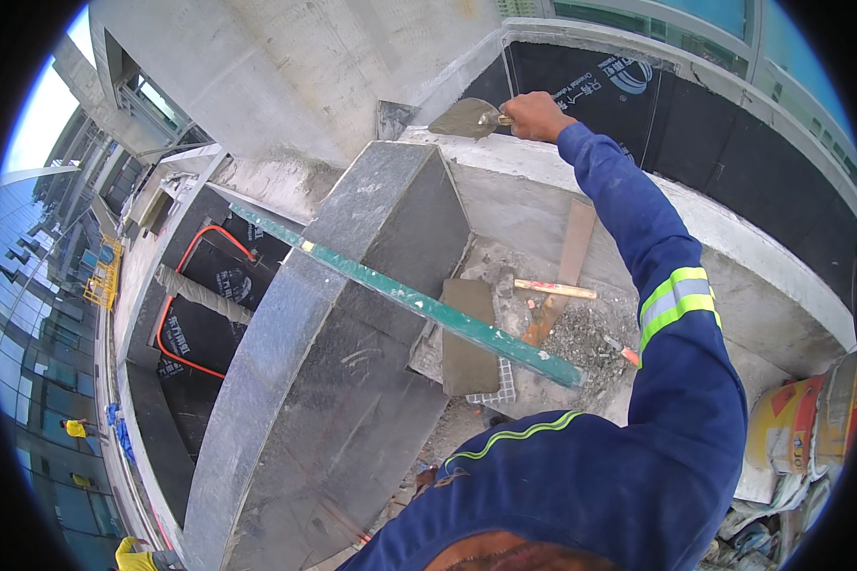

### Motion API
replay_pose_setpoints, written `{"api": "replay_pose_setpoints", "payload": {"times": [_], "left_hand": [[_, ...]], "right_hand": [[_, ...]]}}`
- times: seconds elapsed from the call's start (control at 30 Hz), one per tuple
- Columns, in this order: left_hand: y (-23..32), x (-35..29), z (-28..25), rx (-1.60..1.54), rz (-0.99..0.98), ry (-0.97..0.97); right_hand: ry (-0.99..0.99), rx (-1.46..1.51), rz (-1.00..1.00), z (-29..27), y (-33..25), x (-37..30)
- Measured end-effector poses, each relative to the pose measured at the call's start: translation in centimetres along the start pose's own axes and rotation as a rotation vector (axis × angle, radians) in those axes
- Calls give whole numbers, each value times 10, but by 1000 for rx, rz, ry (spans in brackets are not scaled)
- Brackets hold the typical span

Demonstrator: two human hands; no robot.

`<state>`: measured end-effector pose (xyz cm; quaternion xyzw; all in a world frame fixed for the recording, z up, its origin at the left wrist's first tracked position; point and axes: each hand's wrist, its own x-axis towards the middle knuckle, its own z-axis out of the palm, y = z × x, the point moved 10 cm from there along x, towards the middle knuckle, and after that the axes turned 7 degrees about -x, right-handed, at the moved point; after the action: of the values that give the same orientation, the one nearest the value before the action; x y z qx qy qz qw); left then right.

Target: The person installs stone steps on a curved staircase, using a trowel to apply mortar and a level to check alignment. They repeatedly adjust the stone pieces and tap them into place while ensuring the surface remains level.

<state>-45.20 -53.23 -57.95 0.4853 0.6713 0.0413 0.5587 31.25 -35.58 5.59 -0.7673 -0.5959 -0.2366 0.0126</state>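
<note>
My right hand (538, 116) is closed round the handle of a trowel (465, 119), its arm stretched far forward. Grey mortar coats the broad blade, which is over the pale ledge (514, 152) close to the concrete wall. A small dark grey square piece (395, 120) rests against the wall just left of the blade. My left hand cannot be made out; only a navy sleeve with a reflective stripe shows low in the middle. In front of me a long green straightedge (400, 293) lies across the grey stone cladding (352, 219).
Below the straightedge are a grey stone slab (468, 338), a hammer (557, 288), a wooden board (576, 243), rubble (595, 328) and an orange-handled tool (628, 355). A dirty bucket (786, 428) stands at right. An orange hose (167, 324) loops at left; people in yellow (74, 428) are beyond.
</note>
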Motion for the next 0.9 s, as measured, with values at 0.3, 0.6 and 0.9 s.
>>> {"api": "replay_pose_setpoints", "payload": {"times": [0.3, 0.6, 0.9], "left_hand": [[-16, -10, 8, 51, 4, 24], [-19, -21, 18, 257, 68, 26], [-5, -21, 16, 599, 192, 14]], "right_hand": [[51, -41, -227, -12, -123, 71], [41, -74, -321, -39, -141, 61], [30, -96, -283, -49, -120, 61]]}}
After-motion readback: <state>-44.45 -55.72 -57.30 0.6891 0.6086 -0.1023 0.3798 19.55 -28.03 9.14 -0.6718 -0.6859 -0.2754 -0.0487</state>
